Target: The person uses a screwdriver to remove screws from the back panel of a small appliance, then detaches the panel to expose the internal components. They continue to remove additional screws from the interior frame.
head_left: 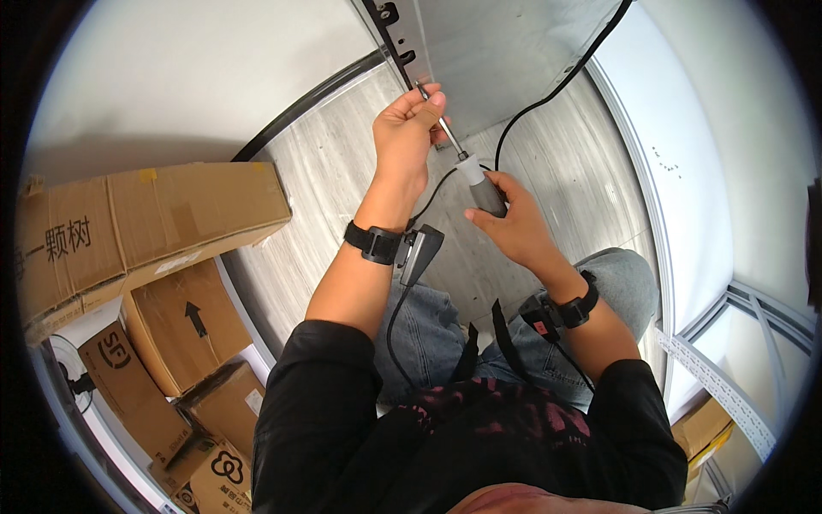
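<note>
My right hand [505, 224] grips the grey-and-white handle of a screwdriver [478, 182], whose metal shaft runs up and left. My left hand [407, 133] pinches the shaft near its tip, right against the edge of a grey metal panel [505, 51]. The tip meets a black strip with slotted holes [392, 30] along that panel's left edge. Both wrists wear black straps carrying small devices, with cables trailing down.
A black cable [548, 98] hangs across the panel to the floor. Several cardboard boxes [145, 223] are stacked at the left. A perforated white metal rail [715, 381] lies at the lower right beside white frame parts. My knees in jeans [616, 278] are below the hands.
</note>
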Tool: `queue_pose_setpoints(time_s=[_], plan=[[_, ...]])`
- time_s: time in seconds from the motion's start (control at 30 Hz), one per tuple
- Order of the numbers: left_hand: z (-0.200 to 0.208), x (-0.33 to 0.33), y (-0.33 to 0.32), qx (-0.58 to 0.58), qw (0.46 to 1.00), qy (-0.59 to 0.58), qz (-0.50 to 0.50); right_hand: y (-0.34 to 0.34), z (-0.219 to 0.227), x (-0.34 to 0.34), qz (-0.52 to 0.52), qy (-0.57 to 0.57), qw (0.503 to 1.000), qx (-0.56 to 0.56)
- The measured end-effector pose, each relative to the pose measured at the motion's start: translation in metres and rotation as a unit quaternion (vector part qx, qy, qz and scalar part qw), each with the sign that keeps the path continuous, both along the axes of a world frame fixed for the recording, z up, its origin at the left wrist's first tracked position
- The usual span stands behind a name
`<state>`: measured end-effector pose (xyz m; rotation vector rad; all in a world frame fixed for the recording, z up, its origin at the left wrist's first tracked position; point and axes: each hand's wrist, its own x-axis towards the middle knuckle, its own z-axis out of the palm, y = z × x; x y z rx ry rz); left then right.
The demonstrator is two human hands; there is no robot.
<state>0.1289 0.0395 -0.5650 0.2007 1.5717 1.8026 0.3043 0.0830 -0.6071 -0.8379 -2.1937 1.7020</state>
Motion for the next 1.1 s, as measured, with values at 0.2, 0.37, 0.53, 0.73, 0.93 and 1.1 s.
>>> queue_pose_setpoints(time_s=[0.2,0.37,0.53,0.73,0.93,1.1], plan=[[0.0,-0.003,-0.002,0.029,0.999,-0.035,0.002,0.01,0.026,0.003,0.014,0.035,0.864,-0.501],[0.008,0.001,-0.001,0.06,0.996,-0.066,0.003,0.004,0.02,0.006,0.003,0.069,0.94,-0.334],[0.004,-0.001,-0.001,0.009,1.0,-0.024,-0.013,0.0,0.02,0.004,0.004,0.016,0.977,-0.213],[0.004,0.0,-0.004,0.03,0.999,-0.031,-0.001,0.013,0.028,0.003,0.04,0.04,0.887,-0.458],[0.006,0.003,0.001,0.03,0.999,-0.023,0.005,0.004,0.008,0.004,0.048,0.059,0.952,-0.297],[0.0,0.0,-0.002,0.014,1.0,0.0,0.001,0.005,0.017,0.002,0.035,-0.003,0.974,-0.224]])
